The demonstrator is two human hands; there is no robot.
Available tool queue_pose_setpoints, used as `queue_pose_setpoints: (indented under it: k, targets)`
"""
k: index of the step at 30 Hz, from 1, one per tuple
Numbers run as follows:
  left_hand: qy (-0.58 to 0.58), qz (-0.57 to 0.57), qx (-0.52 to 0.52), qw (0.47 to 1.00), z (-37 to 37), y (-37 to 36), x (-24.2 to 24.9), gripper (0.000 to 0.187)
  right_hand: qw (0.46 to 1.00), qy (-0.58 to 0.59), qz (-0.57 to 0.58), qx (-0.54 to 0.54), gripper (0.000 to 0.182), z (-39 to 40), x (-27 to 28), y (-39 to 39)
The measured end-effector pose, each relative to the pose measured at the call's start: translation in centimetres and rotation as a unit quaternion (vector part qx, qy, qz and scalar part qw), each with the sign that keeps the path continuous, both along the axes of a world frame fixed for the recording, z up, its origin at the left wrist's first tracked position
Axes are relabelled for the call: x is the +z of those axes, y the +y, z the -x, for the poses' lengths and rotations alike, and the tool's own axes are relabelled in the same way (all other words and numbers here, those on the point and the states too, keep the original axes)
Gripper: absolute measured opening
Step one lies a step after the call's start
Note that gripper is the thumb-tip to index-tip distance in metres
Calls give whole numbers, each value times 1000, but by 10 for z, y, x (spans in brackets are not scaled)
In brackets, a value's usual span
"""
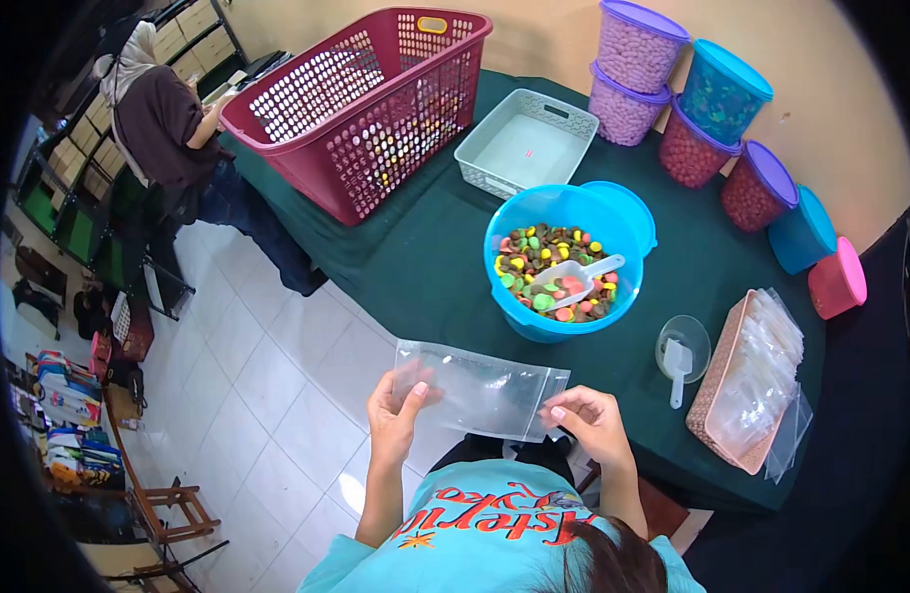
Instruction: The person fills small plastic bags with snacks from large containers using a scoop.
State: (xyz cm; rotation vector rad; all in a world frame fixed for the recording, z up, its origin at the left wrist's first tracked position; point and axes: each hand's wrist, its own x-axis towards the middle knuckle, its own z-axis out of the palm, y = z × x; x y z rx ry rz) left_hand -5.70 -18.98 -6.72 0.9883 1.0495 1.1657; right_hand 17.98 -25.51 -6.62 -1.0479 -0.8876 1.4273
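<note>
A clear zip bag (479,390), flat and with nothing visible in it, is stretched between my two hands in front of my body. My left hand (405,400) pinches its left end, with some fingers behind the film. At the zip end on the right, my right hand (581,420) grips the edge between thumb and fingers. Beyond the bag stands a blue tub (524,314) of colourful candies (534,257), with a white scoop (578,281) lying on them. To the right, a small clear bowl (697,334) holds another white scoop (678,366).
A pink basket (707,410) of clear bags sits at the table's right edge. Behind are a maroon basket (321,148), a grey tray (524,148) and several lidded tubs (638,49). Another person (168,128) stands at the far left.
</note>
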Motion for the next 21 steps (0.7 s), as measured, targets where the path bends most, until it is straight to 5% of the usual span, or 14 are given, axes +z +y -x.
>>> queue_pose_setpoints:
  k: [7,9,11,14,21]
  targets:
    - [191,-186,188,945,17,18,-8,82,1000,-22,-6,-15,9,25,12,20]
    - [280,-347,60,893,14,18,-1,99,1000,-26,3,-10,8,26,17,24]
    - [290,-395,-47,870,-7,18,3,121,999,-31,10,-2,7,26,20,30]
    - [359,-407,-182,820,-33,26,13,123,999,-42,4,4,5,22,22,39]
    - [306,-368,-162,863,-68,42,12,114,996,-66,-50,33,6,7,36,68]
